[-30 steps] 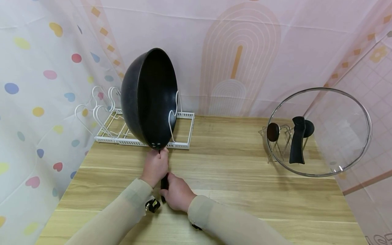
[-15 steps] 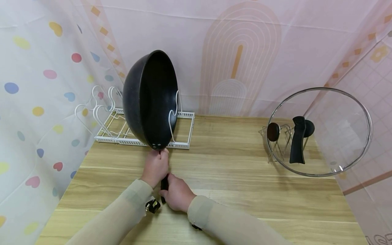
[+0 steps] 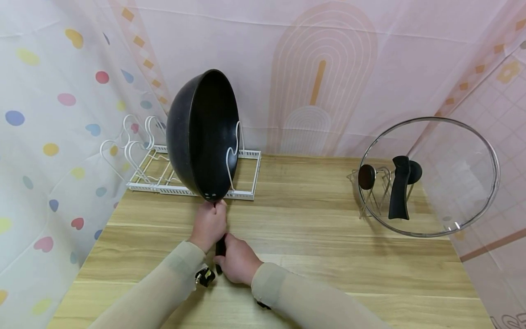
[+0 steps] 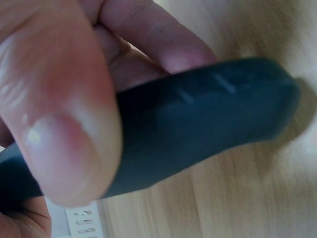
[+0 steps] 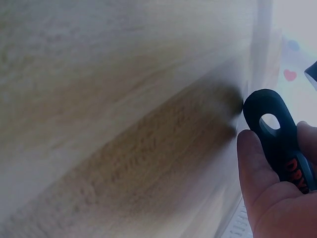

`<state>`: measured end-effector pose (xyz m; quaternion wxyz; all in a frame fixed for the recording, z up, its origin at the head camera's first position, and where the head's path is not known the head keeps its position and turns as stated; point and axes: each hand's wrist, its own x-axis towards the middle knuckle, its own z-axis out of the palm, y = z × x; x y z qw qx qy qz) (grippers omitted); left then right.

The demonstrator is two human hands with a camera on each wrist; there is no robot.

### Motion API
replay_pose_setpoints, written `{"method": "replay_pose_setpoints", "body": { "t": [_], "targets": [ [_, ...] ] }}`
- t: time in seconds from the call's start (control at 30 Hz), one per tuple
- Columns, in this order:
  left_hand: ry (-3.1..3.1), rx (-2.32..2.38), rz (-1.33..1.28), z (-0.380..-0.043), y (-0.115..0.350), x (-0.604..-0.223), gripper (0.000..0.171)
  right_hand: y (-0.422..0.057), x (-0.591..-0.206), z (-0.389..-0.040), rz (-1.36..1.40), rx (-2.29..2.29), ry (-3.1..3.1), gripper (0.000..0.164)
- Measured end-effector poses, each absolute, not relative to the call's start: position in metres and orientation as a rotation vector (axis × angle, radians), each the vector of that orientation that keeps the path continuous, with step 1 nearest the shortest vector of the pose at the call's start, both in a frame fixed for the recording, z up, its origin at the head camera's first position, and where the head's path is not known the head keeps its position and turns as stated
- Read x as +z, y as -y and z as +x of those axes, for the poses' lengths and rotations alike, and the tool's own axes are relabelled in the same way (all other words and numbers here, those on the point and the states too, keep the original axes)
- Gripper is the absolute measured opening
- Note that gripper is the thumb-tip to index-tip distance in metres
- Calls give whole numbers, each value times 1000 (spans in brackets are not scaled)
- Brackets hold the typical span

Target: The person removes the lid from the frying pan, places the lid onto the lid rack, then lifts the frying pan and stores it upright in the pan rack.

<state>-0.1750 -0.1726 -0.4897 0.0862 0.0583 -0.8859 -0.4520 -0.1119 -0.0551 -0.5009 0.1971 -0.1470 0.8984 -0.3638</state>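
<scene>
A black wok (image 3: 213, 137) stands on its side in the white wire rack (image 3: 242, 196), its hollow turned to the right and its handle (image 3: 220, 248) toward me. My left hand (image 3: 208, 224) grips the handle close to the bowl. Lower down, my right hand (image 3: 239, 259) holds the same handle near its end. In the left wrist view a thumb and fingers lie around the dark handle (image 4: 208, 109). The right wrist view shows the handle's end (image 5: 265, 101) with a hole and red lettering, held between thumb and fingers.
On the right a large glass lid (image 3: 491, 187) with a black knob handle (image 3: 399, 189) leans in a small wire stand (image 3: 386, 183). White rack dividers (image 3: 131, 155) rise left of the wok. Patterned curtains (image 3: 320, 27) stand behind the wooden table (image 3: 304, 219).
The wok's bowl has tilted slightly to the right and its top rim has come down a little. Both hands keep their hold on the handle, almost unmoved.
</scene>
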Motion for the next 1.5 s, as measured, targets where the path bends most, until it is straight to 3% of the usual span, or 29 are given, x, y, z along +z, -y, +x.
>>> {"method": "replay_pose_setpoints", "body": {
  "t": [0.97,1.5],
  "targets": [
    [2685,-1298,199,-174,172,-495,35,56,-498,-108,-380,-948,-2526,47],
    [2680,-1321,206,-172,172,-498,34,56,-499,-104,-402,-948,-2544,40]
  ]
}}
